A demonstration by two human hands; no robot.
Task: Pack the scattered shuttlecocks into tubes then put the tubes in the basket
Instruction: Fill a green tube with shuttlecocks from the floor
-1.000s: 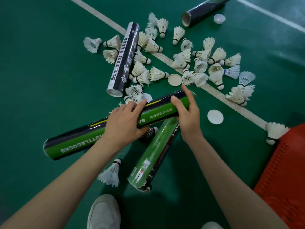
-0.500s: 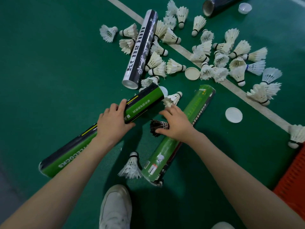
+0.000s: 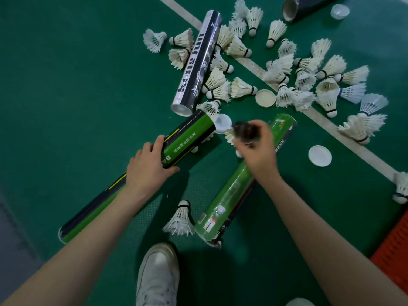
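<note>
Left hand (image 3: 148,171) grips the green tube (image 3: 189,136) mid-length; right hand (image 3: 260,155) pinches a dark shuttlecock (image 3: 244,131) just beside the tube's far end. Loading step, I judge; next: align it with the mouth.

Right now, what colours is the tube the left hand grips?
Tube: green and black, yellow stripe; head view.

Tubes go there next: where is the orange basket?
Head view, bottom right edge: a corner of the orange basket shows on the green floor, right of the right forearm.
</note>
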